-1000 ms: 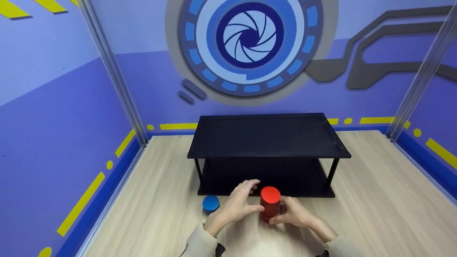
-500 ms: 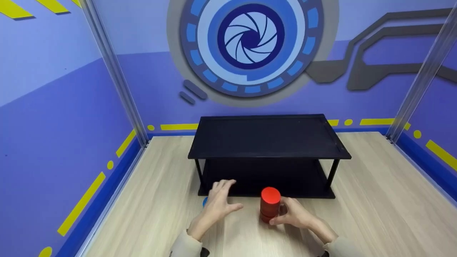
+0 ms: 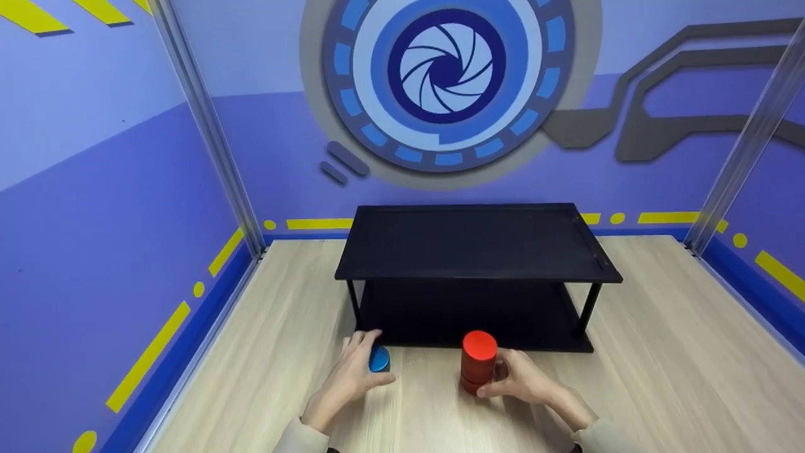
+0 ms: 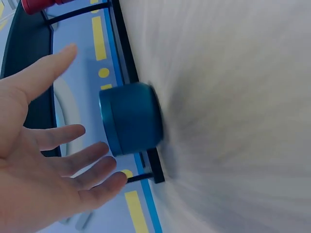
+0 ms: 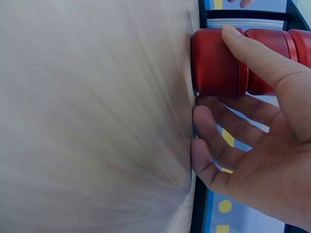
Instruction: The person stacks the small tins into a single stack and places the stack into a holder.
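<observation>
A stack of red round tins (image 3: 479, 352) stands upright on the wooden table, in front of the black rack. My right hand (image 3: 527, 377) grips its lowest tin (image 5: 214, 63), thumb on the near side and fingers behind. More red tins show above that one in the right wrist view. Off to the left, a single blue round tin (image 3: 380, 359) stands near the rack's front left corner. Around it, my left hand (image 3: 346, 377) is held with thumb and fingers spread. In the left wrist view the fingertips lie just short of the blue tin (image 4: 133, 119).
The black two-tier rack (image 3: 478, 242) stands behind both hands, its upper shelf raised on thin posts over a lower one. Blue-purple printed panels (image 3: 251, 138) wall the table (image 3: 666, 352) at the back and sides.
My left hand has moved left, away from the red stack, to the blue tin. My right hand keeps its hold on the red stack. The head view has shifted slightly.
</observation>
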A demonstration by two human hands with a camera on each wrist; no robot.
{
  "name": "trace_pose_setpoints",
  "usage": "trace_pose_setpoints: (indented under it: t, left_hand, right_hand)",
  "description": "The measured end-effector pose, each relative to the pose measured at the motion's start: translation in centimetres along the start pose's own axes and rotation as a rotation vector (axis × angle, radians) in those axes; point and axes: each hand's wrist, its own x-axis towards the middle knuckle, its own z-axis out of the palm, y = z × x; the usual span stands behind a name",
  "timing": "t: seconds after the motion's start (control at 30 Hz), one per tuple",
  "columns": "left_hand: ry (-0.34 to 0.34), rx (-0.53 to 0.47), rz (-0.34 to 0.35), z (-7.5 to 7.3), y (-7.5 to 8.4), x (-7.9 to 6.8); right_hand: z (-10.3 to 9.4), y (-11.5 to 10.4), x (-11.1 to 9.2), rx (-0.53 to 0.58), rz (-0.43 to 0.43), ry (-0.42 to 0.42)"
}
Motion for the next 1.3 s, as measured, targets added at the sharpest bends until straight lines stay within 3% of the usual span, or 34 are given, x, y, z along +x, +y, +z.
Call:
trace_pose_setpoints:
  t: [0.2, 0.37, 0.73, 1.0, 1.3]
  left_hand:
    - [-0.010, 0.017, -0.080, 0.0, -0.7, 0.0]
    - [-0.025, 0.007, -0.097, 0.2, -1.1, -0.1]
    - [0.000, 0.009, -0.044, 0.4, -1.6, 0.1]
    - [0.003, -0.007, -0.049, 0.5, -1.7, 0.4]
    - [0.010, -0.037, 0.008, 0.8, -1.3, 0.4]
  right_hand:
    - [0.0, -0.1, -0.1, 0.003, 0.010, -0.001]
    - [0.1, -0.1, -0.1, -0.003, 0.019, 0.000]
    - [0.1, -0.1, -0.1, -0.001, 0.000, 0.008]
    - [0.1, 0.0, 0.0, -0.001, -0.001, 0.007]
    - [0.1, 0.1, 0.0, -0.011, -0.003, 0.017]
